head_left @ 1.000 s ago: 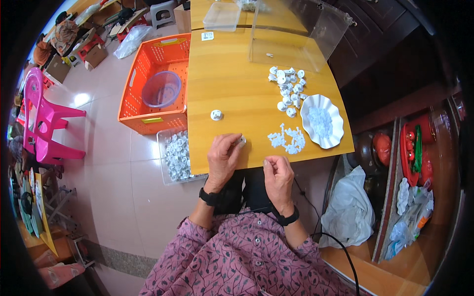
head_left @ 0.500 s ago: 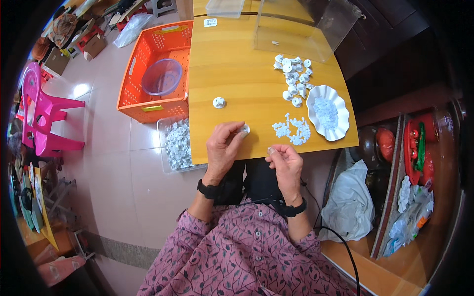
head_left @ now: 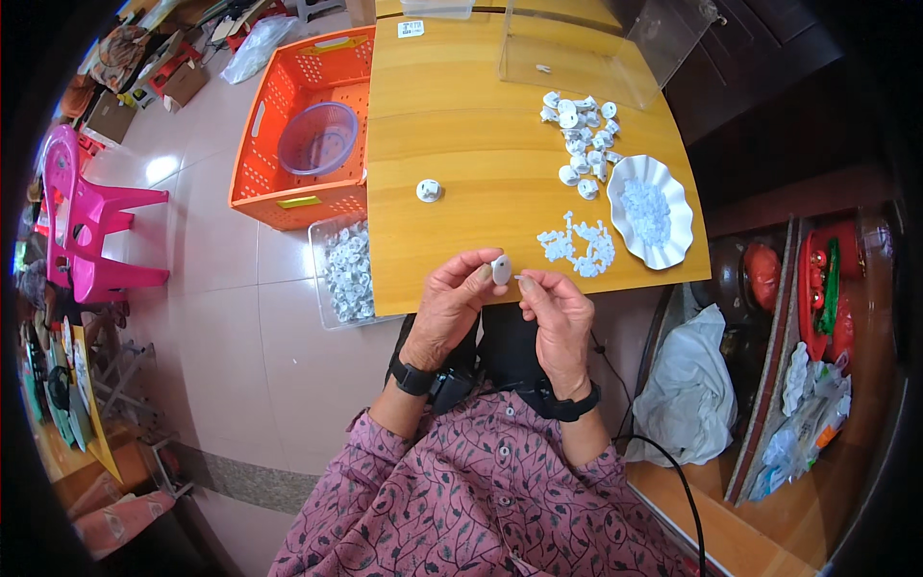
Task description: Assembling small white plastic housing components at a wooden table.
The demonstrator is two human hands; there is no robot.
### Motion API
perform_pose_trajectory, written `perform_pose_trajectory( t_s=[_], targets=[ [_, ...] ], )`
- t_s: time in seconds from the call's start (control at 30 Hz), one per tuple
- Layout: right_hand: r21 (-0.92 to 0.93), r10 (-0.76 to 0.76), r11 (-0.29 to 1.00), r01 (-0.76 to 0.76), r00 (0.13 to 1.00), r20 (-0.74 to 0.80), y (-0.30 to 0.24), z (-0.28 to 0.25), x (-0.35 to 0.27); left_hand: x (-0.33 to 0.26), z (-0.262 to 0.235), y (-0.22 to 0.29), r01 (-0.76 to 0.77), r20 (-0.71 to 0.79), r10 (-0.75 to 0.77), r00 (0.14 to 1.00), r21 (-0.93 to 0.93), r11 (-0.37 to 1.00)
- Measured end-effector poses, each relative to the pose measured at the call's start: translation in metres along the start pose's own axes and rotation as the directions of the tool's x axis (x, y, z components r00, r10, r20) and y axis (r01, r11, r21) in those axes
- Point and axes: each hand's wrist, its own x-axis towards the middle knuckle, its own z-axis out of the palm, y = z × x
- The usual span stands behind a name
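Observation:
My left hand [head_left: 456, 297] pinches a round white plastic part [head_left: 501, 269], its flat face turned toward my other hand. Close beside it, my right hand [head_left: 555, 317] holds a small white plastic piece [head_left: 520, 278] between thumb and forefinger. The two parts are near each other at the table's front edge; whether they touch I cannot tell. A loose pile of small white pieces [head_left: 588, 252] lies just beyond my right hand, next to a white scalloped dish [head_left: 683, 213] of the same bits. A heap of round white parts [head_left: 579, 135] sits farther back, and one such part [head_left: 429, 190] stands alone at the left.
Left of the yellow wooden table [head_left: 461, 115] stand an orange crate [head_left: 252, 192] with a purple bowl [head_left: 317, 139] in it and a clear bin [head_left: 344, 274] of white parts. A transparent box [head_left: 577, 67] rests at the back. A pink stool [head_left: 115, 202] is farther left.
My left hand has come right and nearer with the round part, turning its face toward my right hand. The right hand has stayed nearly in place; the two are now closer.

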Motion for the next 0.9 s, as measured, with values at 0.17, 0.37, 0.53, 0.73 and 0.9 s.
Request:
perform_pose_trajectory(
  t_s=[0.17, 0.37, 0.53, 0.73, 0.9],
  targets=[
    [-0.237, -0.113, 0.965, 0.114, 0.993, 0.014, 0.005, 0.002, -0.001, -0.001, 0.000, 0.000, 0.041, 0.055, -0.036, 0.998, -0.088, 0.995],
    [-0.538, -0.374, 0.756, 0.373, 0.921, 0.113, 0.004, 0.005, -0.002, 0.000, -0.003, 0.000, 0.051, 0.081, -0.041, 0.996, -0.124, 0.991],
    [-0.539, -0.379, 0.753, 0.378, 0.918, 0.115, 0.000, 0.008, -0.005, -0.001, -0.008, -0.001, 0.051, 0.089, -0.039, 0.995, -0.134, 0.990],
    [-0.488, -0.385, 0.789, 0.373, 0.919, 0.079, 0.001, 0.010, -0.003, 0.000, -0.007, -0.001, 0.046, 0.101, -0.034, 0.994, -0.126, 0.991],
    [-0.480, -0.399, 0.787, 0.388, 0.913, 0.082, 0.004, 0.012, -0.002, -0.002, -0.006, 0.000, 0.038, 0.131, -0.022, 0.991, -0.118, 0.992]
  ],
)
